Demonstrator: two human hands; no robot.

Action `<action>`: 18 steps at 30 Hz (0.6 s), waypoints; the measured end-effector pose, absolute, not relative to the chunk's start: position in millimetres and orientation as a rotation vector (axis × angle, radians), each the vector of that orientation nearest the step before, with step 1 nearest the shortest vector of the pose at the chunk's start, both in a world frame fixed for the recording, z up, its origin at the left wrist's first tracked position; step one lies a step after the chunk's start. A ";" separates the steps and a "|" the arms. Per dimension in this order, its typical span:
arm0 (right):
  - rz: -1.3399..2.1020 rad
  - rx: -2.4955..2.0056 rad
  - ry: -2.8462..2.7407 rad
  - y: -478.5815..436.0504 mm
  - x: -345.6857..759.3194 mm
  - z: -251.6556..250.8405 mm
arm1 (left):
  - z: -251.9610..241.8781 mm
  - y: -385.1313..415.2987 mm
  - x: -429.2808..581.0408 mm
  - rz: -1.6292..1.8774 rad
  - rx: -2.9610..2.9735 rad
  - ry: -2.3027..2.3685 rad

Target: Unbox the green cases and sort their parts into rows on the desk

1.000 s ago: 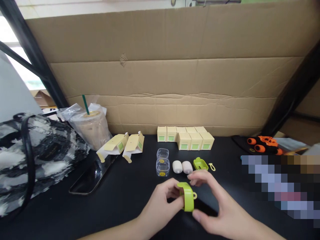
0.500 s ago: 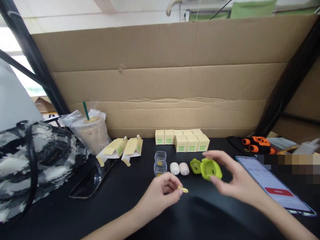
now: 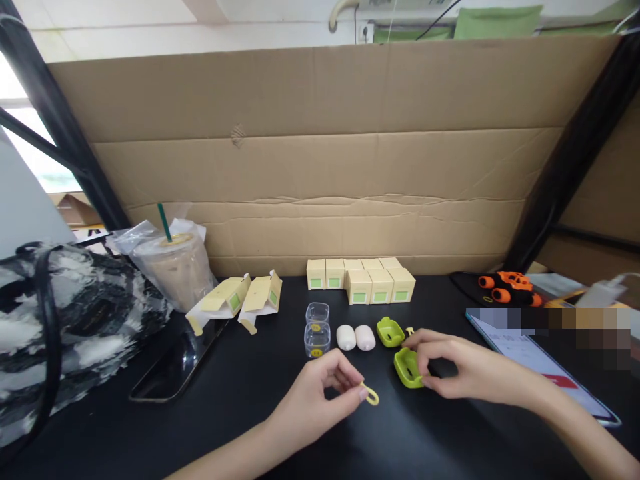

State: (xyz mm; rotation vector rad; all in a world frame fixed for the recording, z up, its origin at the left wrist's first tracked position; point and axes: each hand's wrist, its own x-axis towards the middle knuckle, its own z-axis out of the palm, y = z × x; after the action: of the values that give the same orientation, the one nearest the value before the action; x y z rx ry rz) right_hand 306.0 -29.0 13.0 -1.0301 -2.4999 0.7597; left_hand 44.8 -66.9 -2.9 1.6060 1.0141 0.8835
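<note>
Between the thumb and fingers of my left hand (image 3: 327,393) is a small yellow loop (image 3: 372,396), its free end pointing right. My right hand (image 3: 443,367) pinches the right edge of a lime-green earphone case cover (image 3: 409,368), tilted low over the table; whether it touches the tabletop I cannot tell. Just behind it lies a second green cover half (image 3: 390,332). A tiny yellow piece (image 3: 410,331) shows beside my right fingers. Left of the green halves sit two pale rounded cases (image 3: 346,337), side by side, then two clear plastic boxes (image 3: 317,340).
Several small yellow cartons (image 3: 360,287) stand in rows at the back. Two opened cartons (image 3: 260,293) lie left of them. A dark phone (image 3: 173,367), bagged drink (image 3: 173,267) and patterned bag (image 3: 95,313) fill the left; a lit phone (image 3: 530,367) and orange toy car (image 3: 513,285) are right.
My right hand has lowered the green cover toward the table and slightly left, uncovering the tiny yellow piece behind. My left hand keeps the yellow loop, which now hangs lower.
</note>
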 end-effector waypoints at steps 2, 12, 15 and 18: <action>0.730 -1.068 -2.494 -26.7 309.0 12.4 | -4.1 -67.8 45.3 0.871 1.601 1.018; 0.545 -0.975 -2.361 -49.6 282.6 21.5 | -15.8 -67.3 54.1 0.876 1.290 0.879; 0.664 -0.798 -2.469 -64.5 259.8 17.8 | -19.6 -69.6 58.8 0.914 1.200 0.786; 0.679 -0.726 -2.503 -68.8 249.5 13.0 | -22.6 -70.6 61.2 0.911 1.167 0.751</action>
State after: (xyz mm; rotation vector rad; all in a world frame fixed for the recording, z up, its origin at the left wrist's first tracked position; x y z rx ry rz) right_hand 249.5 -68.8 13.0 -0.7258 -2.5033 0.6788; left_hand 61.2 -70.6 -22.6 1.1670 0.7509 0.9106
